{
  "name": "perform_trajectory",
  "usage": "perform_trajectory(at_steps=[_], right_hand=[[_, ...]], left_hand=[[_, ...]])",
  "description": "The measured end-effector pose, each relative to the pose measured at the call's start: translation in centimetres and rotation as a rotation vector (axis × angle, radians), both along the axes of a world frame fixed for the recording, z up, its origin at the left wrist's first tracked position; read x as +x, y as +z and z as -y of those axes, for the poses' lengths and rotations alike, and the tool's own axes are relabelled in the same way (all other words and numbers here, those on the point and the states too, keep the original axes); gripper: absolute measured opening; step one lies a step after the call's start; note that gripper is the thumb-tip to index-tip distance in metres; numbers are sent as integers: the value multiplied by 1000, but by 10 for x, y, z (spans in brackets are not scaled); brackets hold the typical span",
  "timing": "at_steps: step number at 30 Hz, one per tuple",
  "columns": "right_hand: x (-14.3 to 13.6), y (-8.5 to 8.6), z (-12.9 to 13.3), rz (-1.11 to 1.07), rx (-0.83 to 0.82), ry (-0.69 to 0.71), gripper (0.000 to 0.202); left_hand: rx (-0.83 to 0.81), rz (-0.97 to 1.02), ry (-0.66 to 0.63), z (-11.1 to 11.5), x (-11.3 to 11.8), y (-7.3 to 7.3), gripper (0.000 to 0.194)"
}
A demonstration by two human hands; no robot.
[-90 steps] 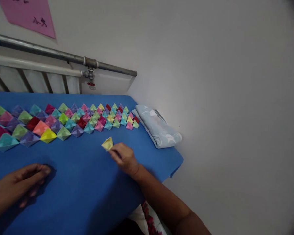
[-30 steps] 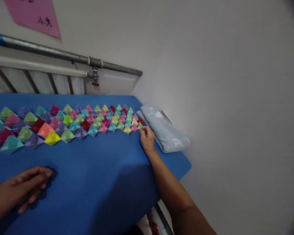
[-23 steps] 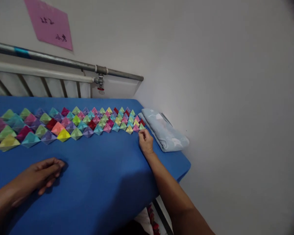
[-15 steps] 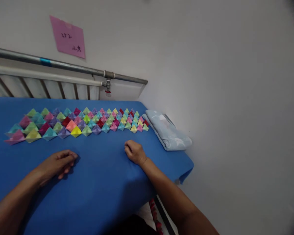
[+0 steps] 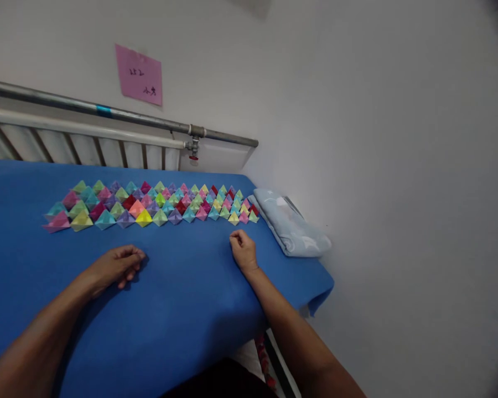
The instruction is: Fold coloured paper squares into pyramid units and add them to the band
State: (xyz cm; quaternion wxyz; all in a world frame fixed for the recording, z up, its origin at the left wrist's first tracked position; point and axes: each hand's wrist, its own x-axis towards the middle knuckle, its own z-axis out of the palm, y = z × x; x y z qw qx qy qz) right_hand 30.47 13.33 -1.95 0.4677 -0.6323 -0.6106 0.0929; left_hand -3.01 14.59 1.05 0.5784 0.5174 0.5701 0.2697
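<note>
Rows of folded paper boats in many colours stand on the blue cloth (image 5: 170,265), among them a bright yellow boat (image 5: 143,218) and a pink boat (image 5: 58,221) at the left front corner. My left hand (image 5: 118,266) rests on the cloth in front of the rows, its fingers curled together; whatever may lie between them is too small to see. Further right, near the front edge of the rows, my right hand (image 5: 243,251) is closed in a loose fist, with nothing visible sticking out. Neither hand touches a boat.
A folded light-blue patterned cloth (image 5: 288,224) lies at the right end. Behind the blue surface run a metal pipe (image 5: 149,119) with a valve and a white radiator (image 5: 111,152). A pink note (image 5: 139,74) hangs on the wall.
The view has turned slightly left, so the boats and wall appear further right. My right hand sits a little closer to the right end of the rows, still closed. The boats look unchanged.
</note>
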Motion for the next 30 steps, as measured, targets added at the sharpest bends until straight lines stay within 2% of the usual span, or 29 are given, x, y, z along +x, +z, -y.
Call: perform_trajectory(at_steps=[11, 18, 22, 30], right_hand=[[-3, 5, -3, -91, -57, 0, 19], [-9, 11, 2, -33, -72, 39, 18], [-10, 15, 4, 21, -79, 26, 19], [-14, 21, 9, 40, -77, 65, 24]], left_hand=[[62, 8, -16, 0, 1, 2, 34], [120, -51, 23, 6, 1, -6, 24], [188, -127, 42, 22, -5, -7, 18], [325, -253, 181, 75, -33, -11, 15]])
